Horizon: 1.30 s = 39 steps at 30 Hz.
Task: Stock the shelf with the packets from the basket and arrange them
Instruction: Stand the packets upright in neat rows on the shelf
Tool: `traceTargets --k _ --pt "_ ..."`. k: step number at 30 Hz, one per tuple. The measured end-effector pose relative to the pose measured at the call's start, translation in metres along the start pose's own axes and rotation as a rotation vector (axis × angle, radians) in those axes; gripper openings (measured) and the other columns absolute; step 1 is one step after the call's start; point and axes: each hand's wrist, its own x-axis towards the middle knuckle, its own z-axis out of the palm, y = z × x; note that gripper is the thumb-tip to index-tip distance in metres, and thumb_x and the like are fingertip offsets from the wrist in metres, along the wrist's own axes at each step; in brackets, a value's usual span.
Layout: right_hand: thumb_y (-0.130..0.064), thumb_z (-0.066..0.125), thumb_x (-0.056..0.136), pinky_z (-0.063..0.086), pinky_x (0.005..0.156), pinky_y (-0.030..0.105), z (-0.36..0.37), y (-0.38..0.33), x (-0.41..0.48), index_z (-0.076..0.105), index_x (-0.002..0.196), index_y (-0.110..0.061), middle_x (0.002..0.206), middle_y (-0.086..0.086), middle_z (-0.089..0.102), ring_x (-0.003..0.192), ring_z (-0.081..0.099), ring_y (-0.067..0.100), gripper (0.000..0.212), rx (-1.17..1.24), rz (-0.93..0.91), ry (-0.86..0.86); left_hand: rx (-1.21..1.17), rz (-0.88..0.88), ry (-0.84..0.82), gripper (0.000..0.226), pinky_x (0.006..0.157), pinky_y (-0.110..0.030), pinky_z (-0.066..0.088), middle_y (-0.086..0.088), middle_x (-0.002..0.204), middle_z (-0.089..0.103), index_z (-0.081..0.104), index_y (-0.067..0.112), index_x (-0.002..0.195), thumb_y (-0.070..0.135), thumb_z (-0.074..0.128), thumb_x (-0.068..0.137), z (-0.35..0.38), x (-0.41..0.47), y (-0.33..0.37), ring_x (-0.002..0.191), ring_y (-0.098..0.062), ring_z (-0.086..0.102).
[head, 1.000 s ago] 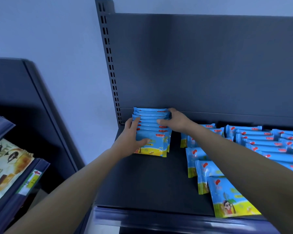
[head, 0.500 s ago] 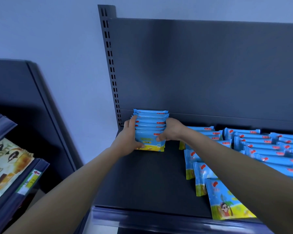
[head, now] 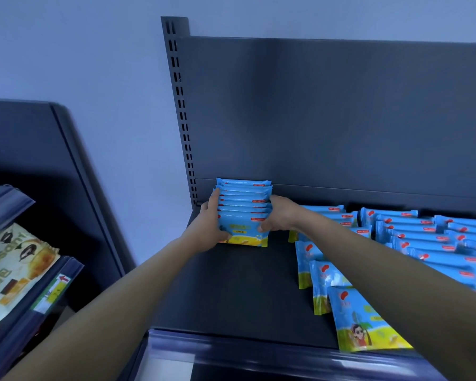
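A row of blue packets with yellow bottoms (head: 243, 213) stands upright at the back left corner of the dark shelf (head: 239, 292). My left hand (head: 209, 224) presses its left side and my right hand (head: 279, 214) presses its right side, so both grip the row between them. More of the same blue packets (head: 412, 237) lie in overlapping rows across the right part of the shelf. One packet (head: 360, 320) lies at the shelf's front edge beneath my right forearm. The basket is not in view.
The slotted upright post (head: 180, 105) and dark back panel (head: 341, 111) close the shelf behind. At left, a lower neighbouring shelf (head: 47, 292) holds a pale snack bag (head: 8, 268) behind a price rail. A blue-grey wall is behind.
My right hand has come down from the top of the row to its right side. Both hands have squeezed the packets into a tighter, more upright row toward the back corner.
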Motion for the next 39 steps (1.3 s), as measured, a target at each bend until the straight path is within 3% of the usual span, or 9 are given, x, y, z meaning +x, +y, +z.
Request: traceTargets --k 5,9,11,14,17,20,25,34,39 --pt "-0.009 0.076 0.076 0.043 0.086 0.026 -0.012 0.005 -0.013 0.048 0.125 -0.009 0.115 0.003 0.058 0.102 0.054 0.017 0.056 -0.07 -0.03 0.036 -0.018 -0.036 -0.023 0.118 0.108 -0.038 0.034 -0.003 0.147 0.015 -0.014 0.029 0.146 0.014 0.077 0.073 -0.003 -0.006 -0.002 0.129 -0.023 0.037" --pt "-0.018 0.076 0.077 0.043 0.102 0.035 -0.018 0.012 -0.017 0.039 0.138 -0.004 0.135 0.01 0.051 0.121 0.051 0.024 0.072 -0.073 -0.034 0.082 -0.055 -0.022 0.02 0.104 0.093 -0.033 0.043 -0.003 0.133 0.037 -0.001 0.026 0.147 0.009 0.073 0.076 -0.003 -0.006 0.0 0.116 -0.02 0.046" --pt "-0.016 0.072 0.081 0.046 0.1 0.038 -0.017 0.012 -0.018 0.047 0.132 -0.003 0.129 0.011 0.057 0.115 0.057 0.026 0.058 -0.02 -0.057 0.082 -0.077 -0.025 0.032 0.095 0.083 -0.028 0.043 0.002 0.121 0.045 0.008 0.021 0.146 0.007 0.072 0.077 -0.004 -0.004 0.004 0.103 -0.016 0.05" --pt "-0.016 0.064 0.086 0.052 0.091 0.041 -0.012 0.012 -0.014 0.062 0.112 -0.002 0.109 0.012 0.067 0.094 0.063 0.023 0.03 -0.001 -0.08 0.108 -0.128 -0.064 0.015 0.097 0.085 -0.034 0.051 0.0 0.12 0.053 0.01 0.02 0.147 0.01 0.074 0.075 -0.004 0.005 0.006 0.101 -0.018 0.059" --pt "-0.018 0.058 0.091 0.047 0.079 0.03 -0.005 0.01 -0.01 0.059 0.116 -0.005 0.108 0.007 0.062 0.092 0.057 0.018 0.028 -0.034 -0.086 0.139 -0.101 -0.096 -0.022 0.112 0.091 -0.039 0.051 -0.004 0.131 0.045 -0.013 0.028 0.147 0.017 0.074 0.076 -0.002 0.005 0.007 0.107 -0.022 0.057" --pt "-0.02 0.056 0.092 0.044 0.079 0.026 -0.003 0.012 -0.008 0.057 0.119 -0.007 0.113 0.005 0.061 0.097 0.058 0.018 0.029 -0.031 -0.077 0.133 -0.097 -0.092 -0.034 0.118 0.097 -0.041 0.048 -0.006 0.138 0.039 -0.026 0.029 0.143 0.018 0.073 0.078 0.002 0.005 0.006 0.113 -0.022 0.054" --pt "-0.021 0.066 0.087 0.046 0.079 0.028 -0.008 0.017 -0.011 0.06 0.112 -0.009 0.101 0.002 0.063 0.09 0.058 0.016 0.028 0.033 -0.094 0.1 -0.13 -0.082 -0.026 0.125 0.093 -0.044 0.051 -0.003 0.134 0.04 -0.017 0.042 0.143 0.022 0.08 0.065 0.002 0.007 -0.003 0.111 -0.021 0.055" --pt "-0.022 0.066 0.088 0.042 0.091 0.027 -0.018 0.015 -0.018 0.041 0.136 -0.006 0.129 0.008 0.053 0.115 0.053 0.023 0.057 -0.07 -0.126 0.116 -0.049 -0.095 -0.005 0.126 0.107 -0.041 0.037 -0.006 0.149 0.02 -0.018 0.026 0.146 0.017 0.081 0.069 -0.003 0.001 0.003 0.13 -0.023 0.038" --pt "-0.026 0.063 0.089 0.044 0.094 0.031 -0.041 0.022 -0.015 0.045 0.135 -0.006 0.131 0.01 0.054 0.117 0.053 0.023 0.054 -0.133 -0.125 0.185 0.191 0.064 0.238 0.103 0.107 -0.045 0.034 -0.008 0.144 0.024 0.004 0.02 0.148 0.025 0.075 0.075 -0.015 -0.015 0.036 0.131 -0.028 0.03"
